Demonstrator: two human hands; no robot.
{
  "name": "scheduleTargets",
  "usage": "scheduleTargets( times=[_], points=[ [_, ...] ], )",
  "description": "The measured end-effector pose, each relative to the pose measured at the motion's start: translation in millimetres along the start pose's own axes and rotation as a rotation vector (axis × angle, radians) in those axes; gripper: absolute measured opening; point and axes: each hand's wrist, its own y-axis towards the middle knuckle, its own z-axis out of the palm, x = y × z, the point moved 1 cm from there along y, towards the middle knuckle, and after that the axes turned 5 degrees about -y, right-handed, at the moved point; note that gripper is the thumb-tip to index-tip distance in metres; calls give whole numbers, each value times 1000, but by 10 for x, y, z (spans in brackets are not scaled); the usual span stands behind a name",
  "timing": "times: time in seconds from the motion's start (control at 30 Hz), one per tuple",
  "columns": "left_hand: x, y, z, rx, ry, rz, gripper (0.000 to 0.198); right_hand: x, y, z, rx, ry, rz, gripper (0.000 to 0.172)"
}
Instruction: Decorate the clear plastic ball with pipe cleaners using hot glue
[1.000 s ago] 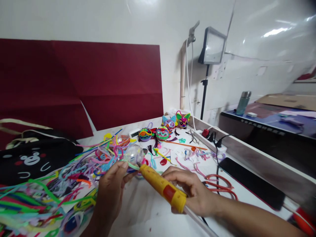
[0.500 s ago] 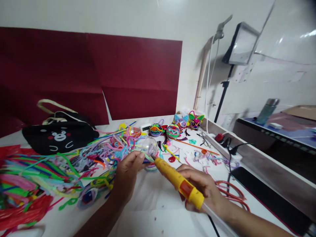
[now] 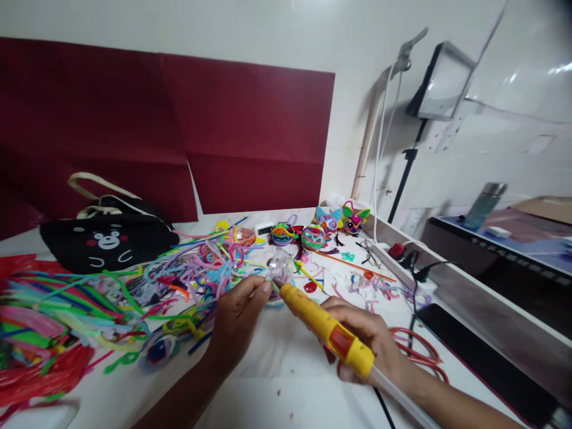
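My right hand (image 3: 370, 339) is wrapped round a yellow hot glue gun (image 3: 326, 325), with a clear glue stick (image 3: 402, 396) running out of its back end. The gun's nozzle points left, toward my left fingertips. With thumb and forefinger together, my left hand (image 3: 239, 319) pinches a small pale green strip that looks like a pipe cleaner (image 3: 272, 287); its far part is hidden. Whether the nozzle touches the strip I cannot tell. Just beyond my fingertips is a clear plastic ball (image 3: 280, 265) on the white table (image 3: 254, 393).
Loose pipe cleaners (image 3: 129, 304) cover the left side, by a black bag (image 3: 111, 241). Several decorated balls (image 3: 314, 237) stand at the back. To the right are a power strip (image 3: 409, 268), a red cable coil (image 3: 422, 354) and a black phone-like slab (image 3: 482, 357).
My left fingertips have shifted slightly right, and the green strip now shows shorter beside the nozzle. The clear ball appears slightly further right. My right hand keeps its grip on the glue gun.
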Motion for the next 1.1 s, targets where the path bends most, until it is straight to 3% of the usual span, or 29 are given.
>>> scheduleTargets(
  times=[1.1],
  points=[
    [-18,-25,8,47,131,56,26,35,8,-11,-19,-94,-24,35]
  ],
)
